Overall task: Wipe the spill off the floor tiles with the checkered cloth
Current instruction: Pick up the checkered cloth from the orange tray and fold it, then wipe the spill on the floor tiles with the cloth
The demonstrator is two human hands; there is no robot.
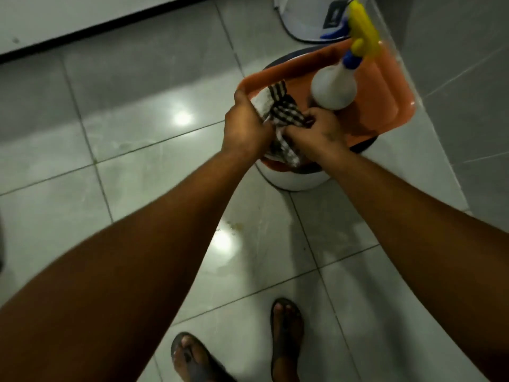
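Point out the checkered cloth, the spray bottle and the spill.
checkered cloth (286, 111), head view, dark-checked middle fold.
spray bottle (333, 88), head view, white body.
spill (234, 238), head view, wet patch on the tiles.

A: Count?
B: Two hands: left (243, 128), right (321, 130). One checkered cloth (286, 111). One orange tray (380, 89). One spray bottle (334, 86).
A: Floor?
B: One spill (228, 238), two sandalled feet: (190, 359), (286, 332). One round stool (297, 180) beneath the tray.

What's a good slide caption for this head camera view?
Both hands grip the checkered cloth over an orange tray; spill remains.
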